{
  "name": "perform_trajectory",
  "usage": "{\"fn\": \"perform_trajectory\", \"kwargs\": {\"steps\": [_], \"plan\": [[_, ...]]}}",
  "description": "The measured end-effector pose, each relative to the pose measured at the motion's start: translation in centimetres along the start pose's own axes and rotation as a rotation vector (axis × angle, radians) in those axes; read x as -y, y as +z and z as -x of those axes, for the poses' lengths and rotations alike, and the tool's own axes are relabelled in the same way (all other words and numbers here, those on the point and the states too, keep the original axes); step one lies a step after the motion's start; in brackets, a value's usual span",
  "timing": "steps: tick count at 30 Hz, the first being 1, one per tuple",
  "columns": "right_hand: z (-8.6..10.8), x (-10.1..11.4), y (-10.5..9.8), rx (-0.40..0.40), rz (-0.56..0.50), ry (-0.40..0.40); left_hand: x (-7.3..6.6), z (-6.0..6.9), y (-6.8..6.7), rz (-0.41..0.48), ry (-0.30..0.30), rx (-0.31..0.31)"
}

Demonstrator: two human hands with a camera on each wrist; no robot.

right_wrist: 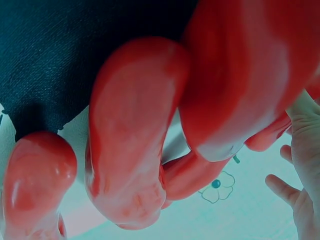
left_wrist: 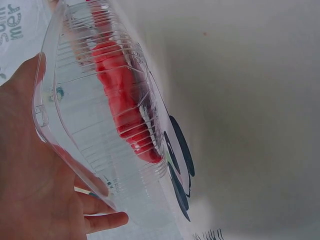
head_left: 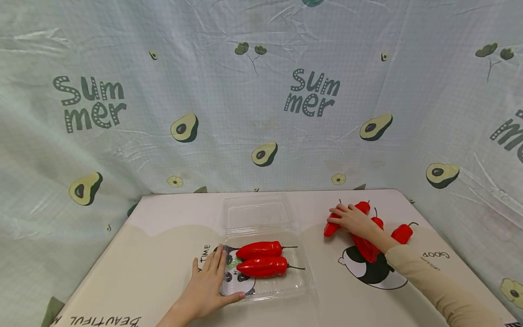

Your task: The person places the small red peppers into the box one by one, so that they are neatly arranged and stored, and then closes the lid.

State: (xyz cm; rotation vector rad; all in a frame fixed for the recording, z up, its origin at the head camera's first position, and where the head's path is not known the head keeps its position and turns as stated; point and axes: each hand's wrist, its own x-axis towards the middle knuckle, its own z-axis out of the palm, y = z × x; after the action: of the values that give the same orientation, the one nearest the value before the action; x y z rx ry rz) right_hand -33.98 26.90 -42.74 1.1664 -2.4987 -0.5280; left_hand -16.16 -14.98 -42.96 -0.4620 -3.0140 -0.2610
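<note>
My left hand [head_left: 208, 279] lies with fingers spread along the left side of a clear plastic clamshell box [head_left: 282, 290], touching its rim. Two red chili peppers [head_left: 261, 267], with thin dark stems pointing right, lie side by side inside the box. From the left wrist, the hand [left_wrist: 45, 175] is beside the box wall, with a red pepper [left_wrist: 120, 95] seen through it. My right hand [head_left: 353, 220] is over the leftmost pepper [head_left: 330, 228] of a loose group, its fingers lying across it. The right wrist view has extended digits of that hand [right_wrist: 305, 160] at its right edge.
More red peppers [head_left: 367, 247] lie around and under the right forearm, one [head_left: 402, 233] farther right. The box's clear lid [head_left: 257, 213] is folded back on the printed table mat [head_left: 163, 254]. A patterned curtain [head_left: 220, 100] hangs behind and at both sides.
</note>
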Motion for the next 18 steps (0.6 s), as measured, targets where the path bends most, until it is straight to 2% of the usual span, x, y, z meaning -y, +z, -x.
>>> {"fn": "perform_trajectory", "kwargs": {"steps": [10, 18], "plan": [[0.37, 0.21, -0.13, 0.017, -0.028, 0.021, -0.04, 0.11, 0.08, 0.009, -0.001, 0.000], [0.56, 0.26, -0.66, -0.016, -0.009, 0.010, 0.08, 0.23, 0.30, 0.000, 0.006, -0.015]]}}
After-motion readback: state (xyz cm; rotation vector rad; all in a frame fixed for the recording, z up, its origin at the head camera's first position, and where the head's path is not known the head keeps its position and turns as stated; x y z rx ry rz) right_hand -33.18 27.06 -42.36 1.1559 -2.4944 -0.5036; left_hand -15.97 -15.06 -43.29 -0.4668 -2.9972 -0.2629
